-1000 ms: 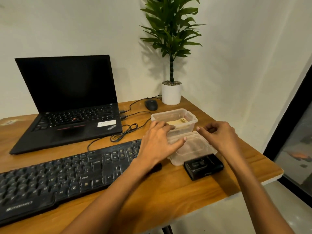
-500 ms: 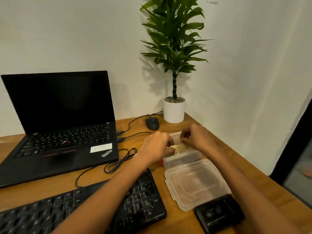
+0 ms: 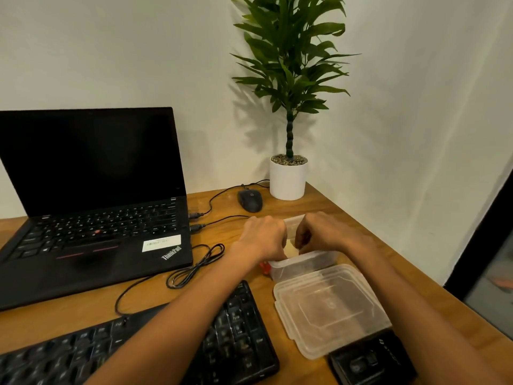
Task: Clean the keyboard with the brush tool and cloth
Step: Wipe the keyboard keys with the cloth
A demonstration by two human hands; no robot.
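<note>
both over clear plastic tub (image 3: 302, 266): left hand (image 3: 263, 237), right hand (image 3: 327, 232) curled, pinching pale yellow cloth (image 3: 290, 249); translucent lid (image 3: 327, 307) beside.

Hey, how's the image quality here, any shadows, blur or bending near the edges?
Head view: the plant throws a soft shadow leftward onto the wall. In the same view, the keyboard at the bottom looks soft and its key legends are unreadable. The laptop screen is dark, with no glare. The dark frame at right leans, likely from wide-angle bending.

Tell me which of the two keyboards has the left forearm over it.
The separate keyboard at the near edge of the desk: the left forearm crosses above its right part. The laptop's keyboard lies farther back, uncovered.
</note>
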